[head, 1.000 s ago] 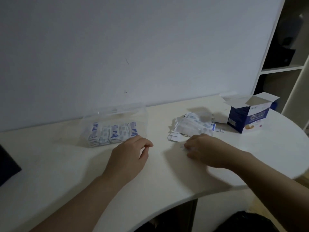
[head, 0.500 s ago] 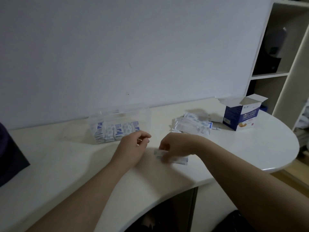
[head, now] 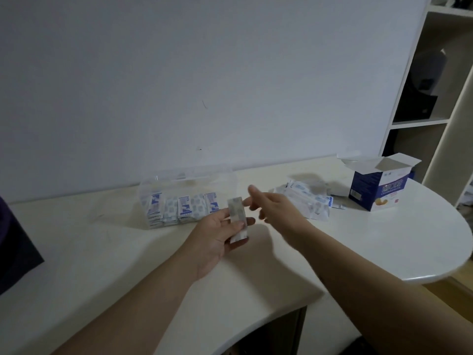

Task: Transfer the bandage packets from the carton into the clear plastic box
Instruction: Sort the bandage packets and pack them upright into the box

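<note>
White desk carries one clear plastic box with five rows of bandage packets. Just right of the box, the left hand pinches one packet nearly upright in its fingers. The right hand hovers beside it, fingers spread, empty. Farther right lie one loose heap and one open carton.

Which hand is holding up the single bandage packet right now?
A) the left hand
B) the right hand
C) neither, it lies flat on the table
A: the left hand grips the packet upright above the table, while the right hand beside it has straight fingers and holds nothing.
</note>
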Available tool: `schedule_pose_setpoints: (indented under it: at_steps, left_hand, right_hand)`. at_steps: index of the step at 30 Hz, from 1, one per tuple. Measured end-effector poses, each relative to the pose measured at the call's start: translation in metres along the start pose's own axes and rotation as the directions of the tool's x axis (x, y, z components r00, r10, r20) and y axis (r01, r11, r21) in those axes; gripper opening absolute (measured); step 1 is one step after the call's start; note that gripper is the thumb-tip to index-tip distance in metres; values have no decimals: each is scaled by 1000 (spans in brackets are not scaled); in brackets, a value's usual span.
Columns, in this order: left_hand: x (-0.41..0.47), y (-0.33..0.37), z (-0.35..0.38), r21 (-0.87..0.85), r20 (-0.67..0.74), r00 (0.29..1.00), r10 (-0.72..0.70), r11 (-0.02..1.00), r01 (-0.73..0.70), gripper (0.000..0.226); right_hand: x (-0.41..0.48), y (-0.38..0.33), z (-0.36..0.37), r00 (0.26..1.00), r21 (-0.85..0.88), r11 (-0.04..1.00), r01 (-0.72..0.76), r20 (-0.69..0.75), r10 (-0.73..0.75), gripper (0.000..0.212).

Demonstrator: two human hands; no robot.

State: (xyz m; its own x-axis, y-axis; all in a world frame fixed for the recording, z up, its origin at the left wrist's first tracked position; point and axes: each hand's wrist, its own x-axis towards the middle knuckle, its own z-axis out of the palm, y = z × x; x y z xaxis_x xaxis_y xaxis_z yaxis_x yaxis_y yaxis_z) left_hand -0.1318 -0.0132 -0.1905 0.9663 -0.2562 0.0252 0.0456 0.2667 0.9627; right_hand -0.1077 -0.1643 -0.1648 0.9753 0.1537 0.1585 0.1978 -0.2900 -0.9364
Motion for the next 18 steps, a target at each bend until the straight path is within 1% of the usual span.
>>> schedule_pose_setpoints:
  at_steps: [1, 2, 3, 4, 5, 6, 7, 9, 10, 12, 14, 15, 16, 18]
  left_hand:
    - [2, -1, -1, -12, -19, 1000, 1, 1000, -1, 26]
    - [2, -2, -2, -26, -42, 999, 1, 1000, -2, 25]
    - [3, -3, -3, -40, -74, 997, 0, 999, -3, 23]
    - [4, -3, -4, -50, -107, 994, 0, 999, -6, 23]
    - [6, -3, -5, -61, -136, 991, 2, 998, -10, 22]
    - [6, -3, -7, -71, -158, 987, 5, 997, -17, 22]
    - [7, -3, -8, -77, -174, 985, 10, 997, -24, 23]
    - [9, -3, -8, -67, -185, 982, 22, 997, -35, 25]
    - [9, -3, -8, -59, -186, 982, 25, 998, -37, 25]
    - [9, -3, -8, -49, -190, 981, 28, 998, -38, 26]
    - [8, -4, -7, -37, -196, 980, 36, 998, -44, 25]
    - [7, -4, -7, -30, -199, 979, 43, 998, -50, 24]
    - [7, -4, -7, -22, -206, 977, 57, 998, -62, 24]
    - [8, -3, -6, -11, -236, 967, 98, 995, -103, 22]
  right_hand:
    - [7, 8, -14, 995, -167, 986, 13, -94, -29, 33]
    - [14, 19, -30, 977, -384, 923, -22, -205, -62, 35]
    - [18, 29, -46, 955, -568, 817, -97, -286, -85, 43]
    - [22, 40, -61, 943, -685, 705, -181, -324, -72, 52]
    - [25, 47, -72, 942, -749, 615, -246, -334, -29, 61]
    - [27, 52, -81, 945, -781, 555, -287, -327, 29, 68]
    - [29, 55, -88, 944, -792, 526, -310, -321, 73, 71]
    - [35, 58, -94, 945, -781, 542, -311, -315, 89, 69]
    - [38, 57, -96, 948, -766, 568, -301, -307, 88, 63]
    - [41, 53, -94, 955, -741, 608, -284, -273, 114, 44]
    - [42, 51, -91, 961, -755, 599, -265, -256, 103, 26]
    - [40, 50, -89, 964, -776, 581, -247, -259, 65, 22]
    - [35, 47, -85, 964, -800, 559, -216, -267, -10, 18]
    - [24, 43, -73, 943, -843, 529, -96, -246, -222, 13]
